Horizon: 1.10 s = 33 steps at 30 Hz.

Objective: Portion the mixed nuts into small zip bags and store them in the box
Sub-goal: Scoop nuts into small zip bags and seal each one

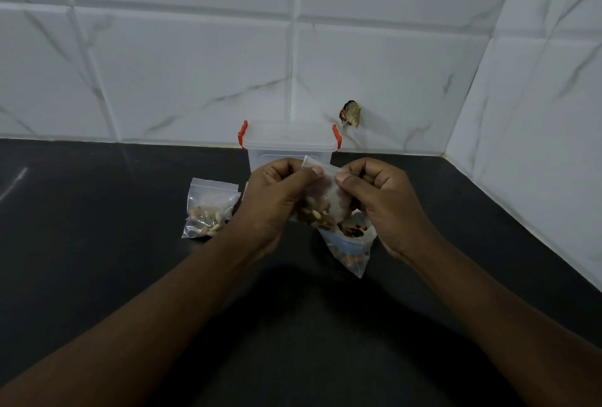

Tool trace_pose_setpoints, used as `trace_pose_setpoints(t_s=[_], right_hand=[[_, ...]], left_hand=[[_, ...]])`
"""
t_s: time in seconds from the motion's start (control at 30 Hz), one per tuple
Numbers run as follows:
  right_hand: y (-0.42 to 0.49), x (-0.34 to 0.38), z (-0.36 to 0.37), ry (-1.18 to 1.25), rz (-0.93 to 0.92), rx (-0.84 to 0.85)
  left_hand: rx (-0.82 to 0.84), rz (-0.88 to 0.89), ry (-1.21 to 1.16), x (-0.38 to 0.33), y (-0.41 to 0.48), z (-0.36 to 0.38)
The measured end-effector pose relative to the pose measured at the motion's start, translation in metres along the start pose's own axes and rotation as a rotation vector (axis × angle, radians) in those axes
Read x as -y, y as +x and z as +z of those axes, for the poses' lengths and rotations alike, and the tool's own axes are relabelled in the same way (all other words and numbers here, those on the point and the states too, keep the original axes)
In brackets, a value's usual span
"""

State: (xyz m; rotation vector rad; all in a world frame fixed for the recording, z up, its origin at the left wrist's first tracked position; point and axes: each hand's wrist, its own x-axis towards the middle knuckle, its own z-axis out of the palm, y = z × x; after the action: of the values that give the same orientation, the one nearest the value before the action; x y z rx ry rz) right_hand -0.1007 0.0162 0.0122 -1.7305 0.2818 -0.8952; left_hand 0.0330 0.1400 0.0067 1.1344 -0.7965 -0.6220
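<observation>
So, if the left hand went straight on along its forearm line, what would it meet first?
The left hand pinches the small zip bag; beyond that, probably the clear box, closed, right behind its knuckles. The gap between them is unclear.

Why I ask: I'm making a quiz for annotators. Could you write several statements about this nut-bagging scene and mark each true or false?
1. The left hand and the right hand both pinch the top of a small zip bag with nuts in it. True.
2. The box stands open with its lid off. False: the lid is on the box, which stands at the back by the wall.
3. A filled bag lies on the counter, to the left of the hands. True.
4. The larger nut bag is inside the box. False: it stands on the counter beneath the right hand, its mouth open.
</observation>
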Motion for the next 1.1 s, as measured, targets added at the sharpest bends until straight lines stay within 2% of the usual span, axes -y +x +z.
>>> trace_pose_setpoints(t_s=[0.17, 0.43, 0.73, 0.97, 1.1], right_hand=[[0.001, -0.001, -0.003, -0.118, -0.068, 0.031], [0.001, -0.002, -0.006, -0.267, -0.155, 0.069], [0.005, -0.004, -0.009, -0.281, -0.136, 0.018], [0.003, 0.001, -0.011, -0.236, -0.134, 0.106], [0.001, 0.003, -0.009, -0.313, -0.179, 0.118]], left_hand=[[0.086, -0.064, 0.011, -0.002, -0.001, 0.000], [0.131, 0.007, 0.104, -0.001, -0.001, -0.002], [0.081, 0.002, 0.123, -0.004, 0.004, -0.012], [0.115, 0.069, 0.159, -0.009, 0.002, -0.012], [0.163, 0.075, 0.189, -0.009, 0.004, -0.016]])
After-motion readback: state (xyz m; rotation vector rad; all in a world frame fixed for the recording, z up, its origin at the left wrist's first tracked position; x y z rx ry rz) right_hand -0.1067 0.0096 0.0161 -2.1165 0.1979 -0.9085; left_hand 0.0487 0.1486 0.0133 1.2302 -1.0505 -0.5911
